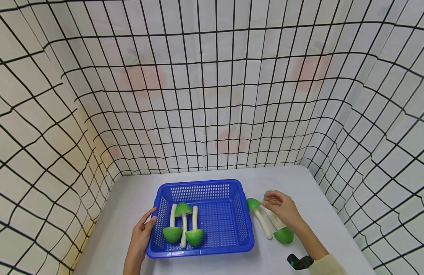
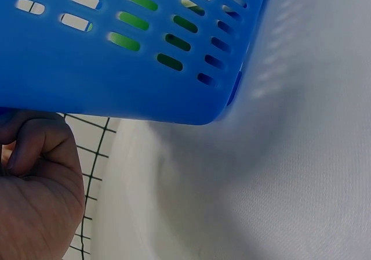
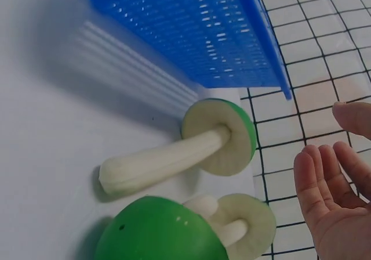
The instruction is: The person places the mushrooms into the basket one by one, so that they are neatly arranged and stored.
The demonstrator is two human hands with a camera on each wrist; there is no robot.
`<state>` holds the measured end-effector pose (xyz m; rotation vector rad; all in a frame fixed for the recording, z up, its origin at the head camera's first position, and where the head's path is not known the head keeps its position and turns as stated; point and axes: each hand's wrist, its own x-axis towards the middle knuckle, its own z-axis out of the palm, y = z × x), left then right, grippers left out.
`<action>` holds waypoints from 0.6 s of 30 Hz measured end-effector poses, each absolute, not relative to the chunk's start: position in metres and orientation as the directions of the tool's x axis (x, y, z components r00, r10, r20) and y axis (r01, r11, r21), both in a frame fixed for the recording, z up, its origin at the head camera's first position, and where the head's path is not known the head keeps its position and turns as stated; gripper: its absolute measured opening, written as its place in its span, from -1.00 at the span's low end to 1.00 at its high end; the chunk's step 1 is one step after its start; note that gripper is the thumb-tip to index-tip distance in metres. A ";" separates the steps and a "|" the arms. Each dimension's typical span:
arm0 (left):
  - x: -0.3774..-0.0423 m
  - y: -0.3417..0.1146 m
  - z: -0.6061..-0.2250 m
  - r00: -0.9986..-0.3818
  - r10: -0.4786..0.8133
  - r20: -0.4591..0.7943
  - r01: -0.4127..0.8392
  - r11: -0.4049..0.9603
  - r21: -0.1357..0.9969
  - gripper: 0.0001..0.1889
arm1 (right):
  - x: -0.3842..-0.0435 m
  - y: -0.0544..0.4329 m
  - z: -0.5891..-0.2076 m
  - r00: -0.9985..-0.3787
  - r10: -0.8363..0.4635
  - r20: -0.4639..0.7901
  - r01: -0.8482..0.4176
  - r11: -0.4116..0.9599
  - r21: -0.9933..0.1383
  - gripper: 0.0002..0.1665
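Observation:
My left hand (image 1: 139, 233) grips the left rim of a blue plastic basket (image 1: 225, 251), its fingers bent at the edge in the left wrist view. Three toy mushrooms with green caps and white stems lie inside: a left one (image 1: 172, 234), a middle one (image 1: 183, 209) and a right one (image 1: 195, 237). Right of the basket, my right hand (image 1: 284, 210) hovers with loosely bent fingers and nothing between them. Below and beside it lie a mushroom (image 1: 254, 204) nearest the basket, one with its cap (image 1: 284, 235) toward me, and a partly hidden mushroom (image 3: 255, 219).
The basket and loose mushrooms are on a white tabletop (image 1: 129, 191). White walls with a black grid (image 1: 215, 95) enclose the back and both sides. A small black device (image 1: 299, 262) is at my right wrist.

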<state>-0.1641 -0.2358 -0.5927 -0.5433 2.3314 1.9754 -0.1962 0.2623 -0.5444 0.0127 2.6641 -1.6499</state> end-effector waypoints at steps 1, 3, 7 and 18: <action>-0.164 -0.236 -0.593 -0.937 -0.240 -0.253 -0.289 0.129 0.949 -0.45 | -0.196 0.264 -0.545 -1.000 0.003 -0.008 0.009 0.446 -0.895 -0.42; -0.164 -0.236 -0.593 -0.936 -0.244 -0.255 -0.292 0.128 0.948 -0.45 | -0.196 0.268 -0.548 -1.000 0.001 -0.003 0.003 0.463 -0.886 -0.42; -0.165 -0.236 -0.593 -0.935 -0.246 -0.256 -0.293 0.127 0.948 -0.46 | -0.196 0.276 -0.555 -1.000 0.010 0.002 0.003 0.497 -0.868 -0.44; -0.164 -0.237 -0.594 -0.938 -0.239 -0.251 -0.287 0.129 0.949 -0.46 | -0.195 0.293 -0.571 -1.000 0.031 0.005 0.012 0.531 -0.847 -0.43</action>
